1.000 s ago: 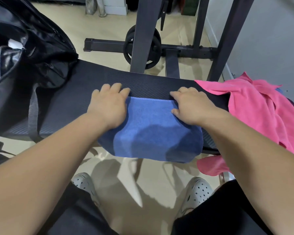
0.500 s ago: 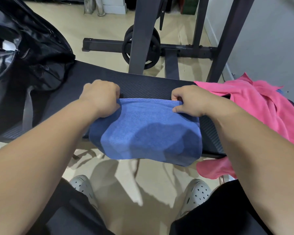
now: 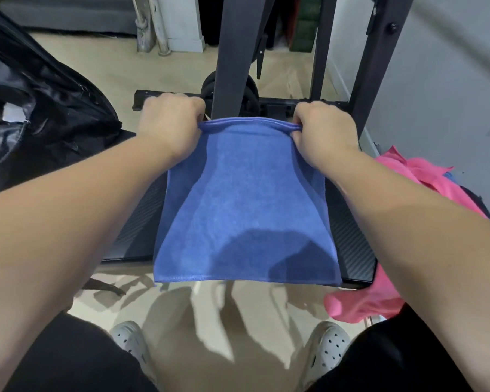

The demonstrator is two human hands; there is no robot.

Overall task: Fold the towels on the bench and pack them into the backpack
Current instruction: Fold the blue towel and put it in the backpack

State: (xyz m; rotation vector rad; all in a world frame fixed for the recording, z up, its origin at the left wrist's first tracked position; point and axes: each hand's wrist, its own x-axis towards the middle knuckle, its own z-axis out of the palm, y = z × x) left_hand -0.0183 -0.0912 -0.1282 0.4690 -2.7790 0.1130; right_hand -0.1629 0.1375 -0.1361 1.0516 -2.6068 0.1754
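A folded blue towel (image 3: 244, 205) hangs in the air above the black bench (image 3: 351, 250). My left hand (image 3: 170, 123) grips its top left corner and my right hand (image 3: 323, 128) grips its top right corner, fingers curled over the folded edge. The towel's lower edge hangs at the bench's near side. A black backpack (image 3: 48, 114) lies open at the left end of the bench. A crumpled pink towel (image 3: 425, 176) lies at the right end, one part (image 3: 359, 301) drooping over the near edge.
Dark steel uprights of a weight rack (image 3: 235, 52) stand just behind the bench, with a weight plate (image 3: 249, 91) low on the frame. A grey wall (image 3: 436, 80) is close on the right. My feet in pale clogs (image 3: 130, 340) are on the beige floor.
Both hands went from pressing the blue towel flat on the bench to gripping its far edge and lifting it up and away, so it now hangs unfolded longer between them.
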